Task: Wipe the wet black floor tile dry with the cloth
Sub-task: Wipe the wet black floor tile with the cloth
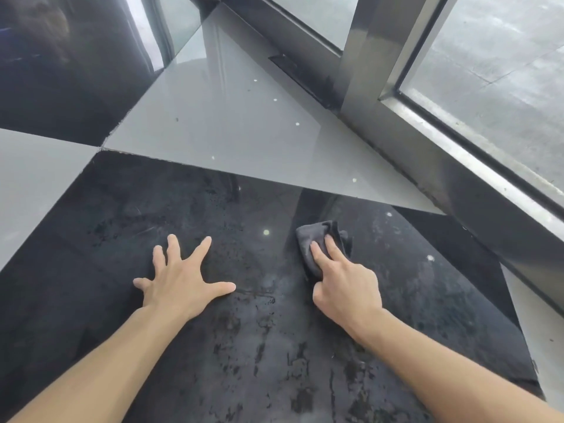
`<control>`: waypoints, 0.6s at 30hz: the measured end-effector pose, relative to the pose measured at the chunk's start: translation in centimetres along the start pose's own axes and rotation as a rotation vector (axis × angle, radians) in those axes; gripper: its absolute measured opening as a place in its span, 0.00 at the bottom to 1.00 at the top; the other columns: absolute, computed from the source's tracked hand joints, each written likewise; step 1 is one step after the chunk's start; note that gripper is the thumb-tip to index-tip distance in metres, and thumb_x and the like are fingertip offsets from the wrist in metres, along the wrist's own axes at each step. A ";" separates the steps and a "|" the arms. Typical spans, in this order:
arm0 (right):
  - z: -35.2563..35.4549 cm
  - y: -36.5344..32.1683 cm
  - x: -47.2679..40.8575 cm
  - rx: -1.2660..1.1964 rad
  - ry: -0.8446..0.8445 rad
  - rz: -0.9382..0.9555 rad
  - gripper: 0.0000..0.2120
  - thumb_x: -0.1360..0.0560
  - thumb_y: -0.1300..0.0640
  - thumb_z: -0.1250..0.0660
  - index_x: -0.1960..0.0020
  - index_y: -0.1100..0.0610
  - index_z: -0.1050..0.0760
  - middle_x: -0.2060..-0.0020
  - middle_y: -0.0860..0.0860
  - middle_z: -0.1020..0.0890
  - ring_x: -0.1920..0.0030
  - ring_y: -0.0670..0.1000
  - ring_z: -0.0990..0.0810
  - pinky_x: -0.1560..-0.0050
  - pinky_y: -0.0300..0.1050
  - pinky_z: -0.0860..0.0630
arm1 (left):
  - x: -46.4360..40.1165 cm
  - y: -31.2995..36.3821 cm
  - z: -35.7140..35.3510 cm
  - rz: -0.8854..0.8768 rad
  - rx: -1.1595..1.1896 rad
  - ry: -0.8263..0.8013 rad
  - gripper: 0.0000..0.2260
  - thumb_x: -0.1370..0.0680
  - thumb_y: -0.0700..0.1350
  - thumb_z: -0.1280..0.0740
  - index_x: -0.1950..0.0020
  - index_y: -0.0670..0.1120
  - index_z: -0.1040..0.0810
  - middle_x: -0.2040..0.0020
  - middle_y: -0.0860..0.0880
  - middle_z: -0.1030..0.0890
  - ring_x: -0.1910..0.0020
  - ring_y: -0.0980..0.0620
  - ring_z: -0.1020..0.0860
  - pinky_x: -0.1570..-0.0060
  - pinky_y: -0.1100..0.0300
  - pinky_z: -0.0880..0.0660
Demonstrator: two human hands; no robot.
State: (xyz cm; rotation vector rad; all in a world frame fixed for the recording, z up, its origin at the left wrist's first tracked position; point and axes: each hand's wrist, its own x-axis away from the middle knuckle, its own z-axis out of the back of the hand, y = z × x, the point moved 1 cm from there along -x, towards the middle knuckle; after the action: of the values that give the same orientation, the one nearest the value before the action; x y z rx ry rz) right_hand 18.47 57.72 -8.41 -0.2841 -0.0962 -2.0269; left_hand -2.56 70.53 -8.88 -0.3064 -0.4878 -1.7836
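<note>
The black floor tile (128, 227) fills the lower half of the view, streaked with wet patches and smears. A small dark grey cloth (311, 236) lies bunched on it right of centre. My right hand (345, 282) presses down on the cloth, two fingers stretched over it and the thumb tucked at its near edge. My left hand (180, 273) rests flat on the tile to the left, fingers spread wide, holding nothing.
A glossy grey tile (229, 123) adjoins the black tile's far edge, another grey tile (27, 178) lies at the left. A metal door frame and threshold (406, 138) run diagonally on the right, with glass panes (500, 56) beyond.
</note>
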 end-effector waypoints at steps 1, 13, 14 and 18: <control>0.3 -0.2 -1.2 -0.005 0.008 -0.007 0.33 0.29 0.55 0.42 0.25 0.45 0.48 0.24 0.46 0.48 0.49 0.58 0.20 0.62 0.43 0.33 | 0.0 0.0 -0.1 -0.004 -0.007 0.005 0.42 0.32 0.70 0.36 0.26 0.64 0.56 0.24 0.45 0.62 0.26 0.43 0.61 0.36 0.32 0.44; 2.0 -1.8 -8.1 0.011 0.050 -0.073 0.34 0.28 0.56 0.41 0.24 0.49 0.47 0.24 0.50 0.46 0.43 0.59 0.22 0.59 0.46 0.32 | -0.3 0.0 -0.7 -0.020 -0.005 0.009 0.42 0.31 0.69 0.36 0.26 0.63 0.57 0.24 0.43 0.64 0.26 0.40 0.63 0.36 0.30 0.48; 1.9 -1.9 -7.6 0.011 0.046 -0.068 0.34 0.28 0.56 0.41 0.24 0.49 0.47 0.24 0.50 0.46 0.43 0.59 0.22 0.59 0.46 0.32 | -0.3 0.0 -0.6 -0.022 -0.009 0.008 0.42 0.31 0.69 0.36 0.26 0.63 0.57 0.24 0.43 0.64 0.26 0.40 0.63 0.36 0.30 0.48; 0.8 -2.8 -3.6 0.033 0.018 0.018 0.34 0.28 0.55 0.42 0.24 0.48 0.49 0.24 0.48 0.48 0.51 0.58 0.19 0.64 0.43 0.31 | -0.7 -0.2 0.3 -0.017 0.008 0.017 0.40 0.31 0.65 0.33 0.26 0.61 0.52 0.24 0.43 0.57 0.26 0.41 0.57 0.36 0.35 0.43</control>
State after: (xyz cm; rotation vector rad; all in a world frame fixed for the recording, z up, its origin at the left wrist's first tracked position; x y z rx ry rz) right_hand 17.64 62.33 -8.37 -0.2450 -0.1151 -2.0078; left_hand -2.57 71.30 -8.95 -0.2824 -0.4862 -1.7986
